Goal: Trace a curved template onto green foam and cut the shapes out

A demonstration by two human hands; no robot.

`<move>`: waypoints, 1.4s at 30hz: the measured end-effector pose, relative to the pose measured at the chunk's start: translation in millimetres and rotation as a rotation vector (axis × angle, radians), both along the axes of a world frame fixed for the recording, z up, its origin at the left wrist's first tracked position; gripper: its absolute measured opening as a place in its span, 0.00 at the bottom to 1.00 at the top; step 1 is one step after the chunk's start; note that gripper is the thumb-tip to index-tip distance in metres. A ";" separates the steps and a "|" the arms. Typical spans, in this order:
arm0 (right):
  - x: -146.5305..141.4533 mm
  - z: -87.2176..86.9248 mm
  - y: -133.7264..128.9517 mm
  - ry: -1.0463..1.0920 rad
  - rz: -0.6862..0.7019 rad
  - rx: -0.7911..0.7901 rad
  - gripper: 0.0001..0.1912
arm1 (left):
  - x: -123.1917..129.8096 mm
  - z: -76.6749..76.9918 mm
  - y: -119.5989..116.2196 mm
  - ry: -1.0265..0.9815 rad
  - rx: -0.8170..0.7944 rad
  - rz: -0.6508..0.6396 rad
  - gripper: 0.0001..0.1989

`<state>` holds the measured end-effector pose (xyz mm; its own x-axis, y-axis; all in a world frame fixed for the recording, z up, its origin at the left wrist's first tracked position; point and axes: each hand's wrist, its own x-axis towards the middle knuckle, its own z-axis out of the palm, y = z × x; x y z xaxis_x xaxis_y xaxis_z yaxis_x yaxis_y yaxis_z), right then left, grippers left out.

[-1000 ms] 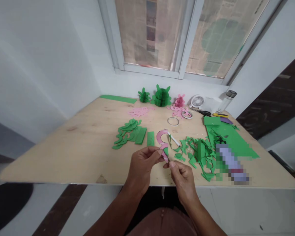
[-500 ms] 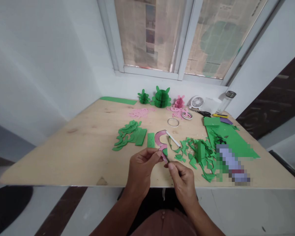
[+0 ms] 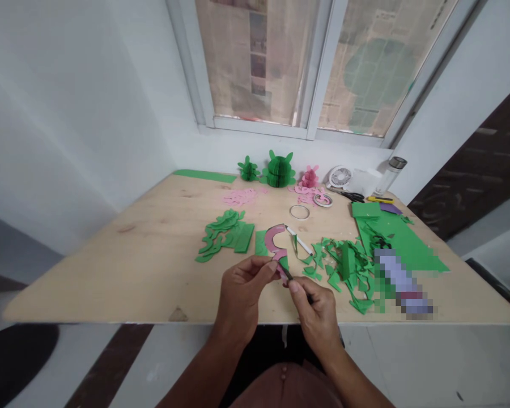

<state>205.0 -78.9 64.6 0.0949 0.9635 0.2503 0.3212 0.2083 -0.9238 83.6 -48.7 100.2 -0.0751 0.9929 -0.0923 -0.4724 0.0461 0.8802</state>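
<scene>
My left hand (image 3: pixel 244 289) pinches a curved pink paper piece (image 3: pixel 272 238) with a bit of green paper (image 3: pixel 284 262) against it, above the table's front part. My right hand (image 3: pixel 314 303) is closed around a dark, thin tool (image 3: pixel 286 273), whose tip meets the papers beside my left fingertips; its exact kind is hard to make out. Just beyond my left hand lies a green paper rectangle (image 3: pixel 260 242). A white pen (image 3: pixel 298 239) rests on the table behind the held papers.
Green cut shapes (image 3: pixel 221 229) lie left, green scraps (image 3: pixel 348 263) right. Tape rings (image 3: pixel 300 212), pink pieces (image 3: pixel 240 196), scissors (image 3: pixel 352 196), a yellow cutter (image 3: pixel 380 199), a fan (image 3: pixel 340 177), a bottle (image 3: pixel 391 174) and paper figures (image 3: pixel 279 170) stand or lie farther back.
The pink piece has shifted slightly left and its curved end is tilted a little differently. Both hands keep their hold and have barely moved.
</scene>
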 end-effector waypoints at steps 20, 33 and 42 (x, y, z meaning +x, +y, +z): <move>-3.1 -0.4 0.6 -0.024 -0.026 0.034 0.20 | 2.2 2.3 -2.9 -0.053 -0.004 0.019 0.02; 33.3 0.4 -9.3 0.025 0.096 -0.163 0.22 | -22.7 4.4 10.2 0.093 -0.063 -0.143 0.04; 48.8 13.4 10.0 0.063 0.331 -0.358 0.25 | -42.8 6.1 24.5 0.339 -0.034 -0.486 0.05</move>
